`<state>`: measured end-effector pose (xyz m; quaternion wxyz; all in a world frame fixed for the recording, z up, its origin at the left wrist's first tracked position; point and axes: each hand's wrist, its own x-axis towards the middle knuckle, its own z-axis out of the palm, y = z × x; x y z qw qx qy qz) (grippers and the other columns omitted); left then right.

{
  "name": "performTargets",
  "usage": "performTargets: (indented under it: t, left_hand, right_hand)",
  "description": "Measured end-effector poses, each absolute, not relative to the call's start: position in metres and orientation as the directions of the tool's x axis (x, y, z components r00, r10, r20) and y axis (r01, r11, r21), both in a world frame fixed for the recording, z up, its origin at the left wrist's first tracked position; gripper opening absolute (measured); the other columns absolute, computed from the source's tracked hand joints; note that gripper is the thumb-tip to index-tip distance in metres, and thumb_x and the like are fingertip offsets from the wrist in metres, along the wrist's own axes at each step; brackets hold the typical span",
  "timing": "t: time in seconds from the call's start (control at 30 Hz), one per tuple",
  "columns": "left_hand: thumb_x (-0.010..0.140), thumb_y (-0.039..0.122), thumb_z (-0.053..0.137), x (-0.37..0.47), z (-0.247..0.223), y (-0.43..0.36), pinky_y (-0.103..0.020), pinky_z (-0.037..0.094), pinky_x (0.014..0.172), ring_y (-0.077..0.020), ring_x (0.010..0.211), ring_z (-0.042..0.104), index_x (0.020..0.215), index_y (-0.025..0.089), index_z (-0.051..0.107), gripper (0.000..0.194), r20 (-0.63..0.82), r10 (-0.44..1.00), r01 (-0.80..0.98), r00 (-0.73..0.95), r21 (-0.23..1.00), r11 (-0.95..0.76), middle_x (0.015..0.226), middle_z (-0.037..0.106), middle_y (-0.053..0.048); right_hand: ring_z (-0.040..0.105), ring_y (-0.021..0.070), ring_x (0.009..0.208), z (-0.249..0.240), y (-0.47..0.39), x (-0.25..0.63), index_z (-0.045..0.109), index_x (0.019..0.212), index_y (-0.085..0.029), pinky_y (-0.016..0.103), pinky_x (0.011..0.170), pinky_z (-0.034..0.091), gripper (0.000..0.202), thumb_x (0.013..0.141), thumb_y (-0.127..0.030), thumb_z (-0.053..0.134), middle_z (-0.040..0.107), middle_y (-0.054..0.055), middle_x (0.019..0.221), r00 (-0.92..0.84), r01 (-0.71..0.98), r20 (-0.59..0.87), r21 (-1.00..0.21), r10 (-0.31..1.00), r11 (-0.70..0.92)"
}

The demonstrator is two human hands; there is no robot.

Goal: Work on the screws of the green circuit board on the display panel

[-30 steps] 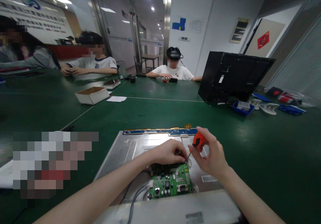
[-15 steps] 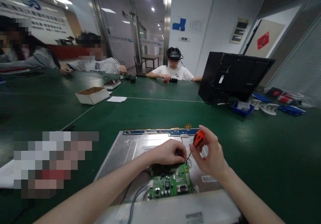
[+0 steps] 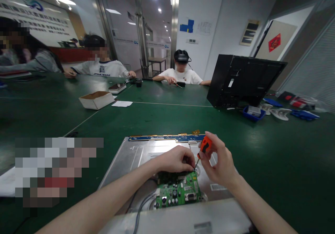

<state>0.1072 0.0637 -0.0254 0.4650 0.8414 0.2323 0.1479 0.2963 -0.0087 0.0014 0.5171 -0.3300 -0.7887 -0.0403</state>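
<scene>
An orange and black screwdriver [image 3: 206, 144] is held by its handle in my right hand [image 3: 221, 160], its shaft slanting down to the upper right corner of a green circuit board [image 3: 178, 191]. My left hand [image 3: 178, 159] has its fingers pinched together beside the screwdriver's tip, and anything between them is too small to make out. Under both hands lies a silver metal panel [image 3: 136, 157] that carries the board. A blue strip board [image 3: 157, 138] runs along its far edge. Grey cables [image 3: 142, 204] lead from the green board's left side.
Beyond the panel on the green table [image 3: 157, 118] are an open white box [image 3: 96, 100] and a paper [image 3: 121, 103]. At the right stand a black monitor casing [image 3: 243, 80] and a blue tray [image 3: 253, 113]. Several people sit around the table.
The screwdriver's handle has turned and shifted slightly left in my right hand. My left hand stays in place. Across the table, a person's hand has lifted a little with a small tool.
</scene>
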Motion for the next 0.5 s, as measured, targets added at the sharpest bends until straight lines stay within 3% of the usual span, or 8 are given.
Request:
performTargets:
  t: [0.23,0.5]
  left_hand:
    - [0.075,0.008,0.073,0.1072,-0.0258,0.0644,-0.023,0.046,0.066,-0.0147,0.069,0.061,0.082,0.015,0.074,0.010,0.039,0.532,0.246,0.846,0.857,-0.453,0.074,0.067,0.001]
    - [0.076,0.009,0.074,0.1079,-0.0250,0.0634,-0.024,0.045,0.067,-0.0140,0.067,0.059,0.080,0.016,0.073,0.008,0.040,0.538,0.249,0.842,0.856,-0.454,0.072,0.066,0.002]
  right_hand:
    - [0.055,0.0113,0.046,-0.0030,-0.0055,0.2956,0.035,0.154,-0.023,0.020,0.043,0.047,0.066,0.094,-0.015,0.060,0.054,-0.008,0.068,-0.206,0.612,0.873,-0.237,0.441,0.754]
    - [0.058,0.0113,0.049,0.0000,-0.0062,0.2950,0.037,0.152,-0.025,0.021,0.044,0.050,0.063,0.094,-0.013,0.058,0.064,-0.003,0.079,-0.247,0.574,0.858,-0.245,0.451,0.781]
